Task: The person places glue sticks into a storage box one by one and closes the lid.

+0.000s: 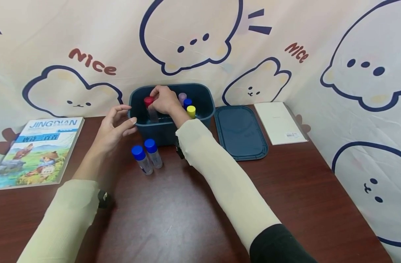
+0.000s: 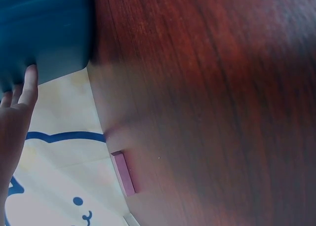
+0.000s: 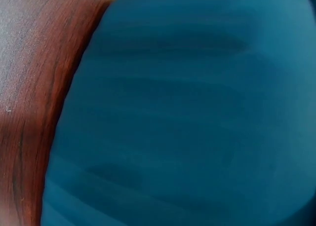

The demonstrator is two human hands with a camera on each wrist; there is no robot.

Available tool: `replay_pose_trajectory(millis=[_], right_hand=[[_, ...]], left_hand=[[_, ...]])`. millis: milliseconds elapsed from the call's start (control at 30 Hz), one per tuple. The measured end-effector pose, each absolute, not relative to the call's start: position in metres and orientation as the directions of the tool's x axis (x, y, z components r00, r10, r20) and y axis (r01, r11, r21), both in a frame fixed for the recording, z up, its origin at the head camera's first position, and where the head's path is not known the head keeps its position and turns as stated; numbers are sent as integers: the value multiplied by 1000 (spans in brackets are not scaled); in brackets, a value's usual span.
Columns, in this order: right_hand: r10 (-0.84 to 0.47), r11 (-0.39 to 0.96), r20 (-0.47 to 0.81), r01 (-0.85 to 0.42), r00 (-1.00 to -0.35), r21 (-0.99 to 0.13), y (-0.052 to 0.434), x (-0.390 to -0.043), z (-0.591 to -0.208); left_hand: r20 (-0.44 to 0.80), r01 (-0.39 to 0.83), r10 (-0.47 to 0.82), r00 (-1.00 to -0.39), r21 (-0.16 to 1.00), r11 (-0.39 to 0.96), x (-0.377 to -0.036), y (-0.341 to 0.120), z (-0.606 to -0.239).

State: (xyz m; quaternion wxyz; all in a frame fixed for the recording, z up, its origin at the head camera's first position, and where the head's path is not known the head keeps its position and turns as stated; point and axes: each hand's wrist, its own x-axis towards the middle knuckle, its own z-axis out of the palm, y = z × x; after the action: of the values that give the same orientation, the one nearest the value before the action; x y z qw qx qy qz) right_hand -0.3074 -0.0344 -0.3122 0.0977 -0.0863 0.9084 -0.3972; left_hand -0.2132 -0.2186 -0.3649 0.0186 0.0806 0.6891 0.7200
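Inside the dark teal bin (image 1: 162, 133), my right hand (image 1: 165, 100) pinches a small clear bottle with a red cap (image 1: 149, 101) near the bin's left side. A purple-topped bottle (image 1: 182, 98), a blue cap (image 1: 188, 103) and a yellow cap (image 1: 191, 110) show in the bin, right of that hand. My left hand (image 1: 113, 126) rests at the bin's left end, thumb and fingertips at the rim; in the left wrist view its fingers (image 2: 30, 85) lie extended against the bin wall. Only the bin's side fills most of the right wrist view.
Two clear bottles with blue caps (image 1: 138, 152) stand on the table in front of the bin. Right of it lie a teal lid (image 1: 241, 131) and a cream book (image 1: 279, 122). A colourful book (image 1: 39, 153) lies at the left. A printed cloth (image 1: 200, 47) hangs behind.
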Motion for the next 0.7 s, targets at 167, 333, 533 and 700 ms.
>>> replay_pose_trajectory(millis=[167, 333, 533, 700], right_hand=[[-236, 650, -89, -89, -968, -755, -33, -307, -311], [-244, 631, -80, -95, -966, -770, -32, -306, -306], [-284, 646, -73, -135, -956, -751, -26, -303, -298], [-323, 633, -65, -164, -944, -756, -24, -297, -296]], left_hand=[[91, 84, 139, -986, 995, -52, -214, -219, -365], [96, 95, 125, -987, 995, -19, -214, -219, -363], [107, 101, 143, -984, 994, -50, -215, -217, -364], [95, 92, 133, -987, 995, -31, -214, -218, -366]])
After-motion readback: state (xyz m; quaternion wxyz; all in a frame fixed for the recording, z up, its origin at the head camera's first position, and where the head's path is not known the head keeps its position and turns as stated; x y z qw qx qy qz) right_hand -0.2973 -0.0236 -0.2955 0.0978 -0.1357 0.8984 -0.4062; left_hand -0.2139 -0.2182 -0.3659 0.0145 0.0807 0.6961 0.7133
